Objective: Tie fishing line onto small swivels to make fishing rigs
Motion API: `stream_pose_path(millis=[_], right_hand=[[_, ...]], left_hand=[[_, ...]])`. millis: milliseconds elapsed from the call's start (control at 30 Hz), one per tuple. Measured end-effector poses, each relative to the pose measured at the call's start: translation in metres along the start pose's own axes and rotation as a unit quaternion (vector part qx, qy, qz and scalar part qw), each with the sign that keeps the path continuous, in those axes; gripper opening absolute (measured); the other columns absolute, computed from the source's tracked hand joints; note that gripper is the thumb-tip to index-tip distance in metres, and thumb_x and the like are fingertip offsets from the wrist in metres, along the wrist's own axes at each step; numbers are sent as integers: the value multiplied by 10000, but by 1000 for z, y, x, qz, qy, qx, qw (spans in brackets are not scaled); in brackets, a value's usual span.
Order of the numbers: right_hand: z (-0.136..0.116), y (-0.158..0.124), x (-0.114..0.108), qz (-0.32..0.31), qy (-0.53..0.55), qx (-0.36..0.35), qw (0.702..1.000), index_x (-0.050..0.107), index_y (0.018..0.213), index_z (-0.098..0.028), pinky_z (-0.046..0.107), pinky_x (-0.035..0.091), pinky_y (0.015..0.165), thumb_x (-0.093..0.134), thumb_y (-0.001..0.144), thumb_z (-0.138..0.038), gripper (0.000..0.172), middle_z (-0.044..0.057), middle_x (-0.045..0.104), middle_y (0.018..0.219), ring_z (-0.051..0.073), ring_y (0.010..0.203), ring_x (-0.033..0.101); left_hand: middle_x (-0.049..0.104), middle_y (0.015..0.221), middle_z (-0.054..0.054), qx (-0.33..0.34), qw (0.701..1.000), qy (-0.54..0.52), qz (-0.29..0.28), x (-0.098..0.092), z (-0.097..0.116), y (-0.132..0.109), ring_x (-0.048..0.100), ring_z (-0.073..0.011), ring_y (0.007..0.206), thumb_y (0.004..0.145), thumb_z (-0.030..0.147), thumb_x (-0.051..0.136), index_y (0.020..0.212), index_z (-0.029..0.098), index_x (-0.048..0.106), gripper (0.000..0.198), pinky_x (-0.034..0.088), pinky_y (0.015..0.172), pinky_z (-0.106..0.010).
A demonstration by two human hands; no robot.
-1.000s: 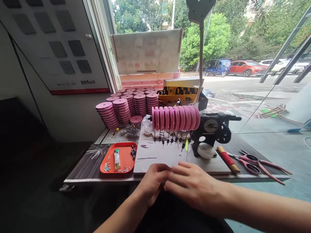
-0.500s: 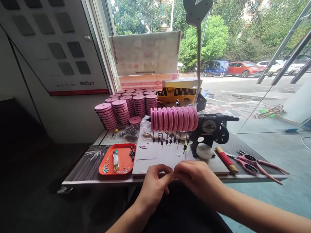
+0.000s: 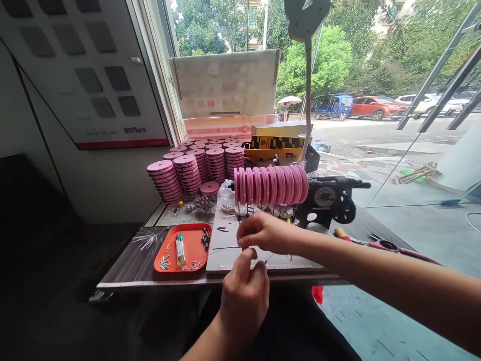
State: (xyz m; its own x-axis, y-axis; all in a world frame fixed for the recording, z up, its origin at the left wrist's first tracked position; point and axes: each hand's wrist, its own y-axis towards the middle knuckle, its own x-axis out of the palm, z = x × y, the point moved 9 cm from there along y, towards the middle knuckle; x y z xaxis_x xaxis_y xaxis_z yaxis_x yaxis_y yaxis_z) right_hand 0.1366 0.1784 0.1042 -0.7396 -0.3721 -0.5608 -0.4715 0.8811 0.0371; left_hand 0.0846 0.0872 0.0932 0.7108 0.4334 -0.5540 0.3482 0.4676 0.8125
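My left hand (image 3: 246,293) is closed at the board's front edge, with thumb and index finger together. Just above and beyond it, my right hand (image 3: 261,233) reaches left over the pale board (image 3: 221,263), its fingertips pinched. Whatever either hand holds is too small to make out. A thin dark strand (image 3: 225,247) lies on the board, ending by my right fingertips. Behind my hands, a row of pink spools (image 3: 270,185) sits on the shaft of a black winding device (image 3: 325,196). My right hand and forearm hide most of the small black pieces hanging below the spools.
Left of the board is an orange tray (image 3: 169,238) with a small clear bottle (image 3: 181,250), black beads (image 3: 205,238) and tiny metal parts. Stacked pink spools (image 3: 187,175) stand behind. Pink-handled tools (image 3: 387,244) lie at right, partly behind my forearm. A lamp arm (image 3: 308,100) rises at the back.
My hands were together at the front edge; now they are apart. The right has moved up and left over the board, while the left has turned and sunk slightly.
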Motion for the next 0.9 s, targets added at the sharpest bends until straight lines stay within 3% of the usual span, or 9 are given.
stream_pose_path(millis=[100,167,300,367,433,567,700,767,900], right_hand=[[0,-13,1,4,-17,-4,1000,598,676,-118,194,390,518,574,753,-114,81,4,633,625,92,539,522],[-6,-39,-7,62,-84,-41,994,604,800,-122,219,388,574,541,804,-140,66,31,647,737,112,626,542],[-36,-103,19,144,-431,-297,840,602,806,-133,277,318,511,395,874,-88,223,29,592,657,131,545,484],[-33,-119,42,146,-509,-363,767,600,750,-127,298,314,519,377,862,-47,262,35,580,658,141,562,484],[-29,-122,55,144,-530,-378,746,590,714,-123,305,325,533,391,846,-33,256,39,579,670,148,591,497],[-30,-109,62,44,-436,-328,837,586,749,-140,283,383,582,452,830,-75,170,30,610,687,152,650,529],[-28,-73,24,45,-148,-178,972,579,689,-145,200,401,557,500,836,-132,167,-5,601,630,96,577,523],[-15,-46,6,72,-29,-92,993,585,705,-130,184,412,554,527,826,-154,137,-10,596,624,88,571,531],[-6,-9,4,34,-7,-67,997,577,667,-114,184,421,497,550,800,-171,147,-2,608,592,95,529,544]], left_hand=[[660,803,-93,-56,985,-142,-78,12,-11,5,605,-168,667,760,52,494,721,164,650,195,460,624,-250],[625,678,-40,-250,903,-316,-147,33,-37,-2,529,-123,551,717,95,550,646,171,645,141,402,513,-220],[467,502,31,-539,617,-528,-223,74,-45,-40,343,-57,422,593,163,612,526,151,572,79,247,383,-172],[401,468,52,-557,581,-543,-240,80,-42,-43,309,-47,400,562,190,610,508,151,530,104,215,373,-163],[355,457,66,-566,565,-547,-247,82,-40,-44,308,-49,392,545,204,615,495,155,506,130,203,369,-163],[454,553,29,-551,607,-529,-221,75,-43,-43,381,-66,454,570,169,636,530,146,560,89,282,406,-178],[568,760,-33,-306,891,-315,-116,35,-47,-12,521,-119,616,653,61,574,613,161,631,122,406,550,-209],[580,738,-52,-124,982,-137,-41,12,-26,-4,552,-141,610,727,39,511,685,161,652,191,432,569,-231],[645,763,-105,-38,995,-88,-34,8,-13,-5,587,-160,614,765,53,514,717,146,665,184,439,588,-246]])
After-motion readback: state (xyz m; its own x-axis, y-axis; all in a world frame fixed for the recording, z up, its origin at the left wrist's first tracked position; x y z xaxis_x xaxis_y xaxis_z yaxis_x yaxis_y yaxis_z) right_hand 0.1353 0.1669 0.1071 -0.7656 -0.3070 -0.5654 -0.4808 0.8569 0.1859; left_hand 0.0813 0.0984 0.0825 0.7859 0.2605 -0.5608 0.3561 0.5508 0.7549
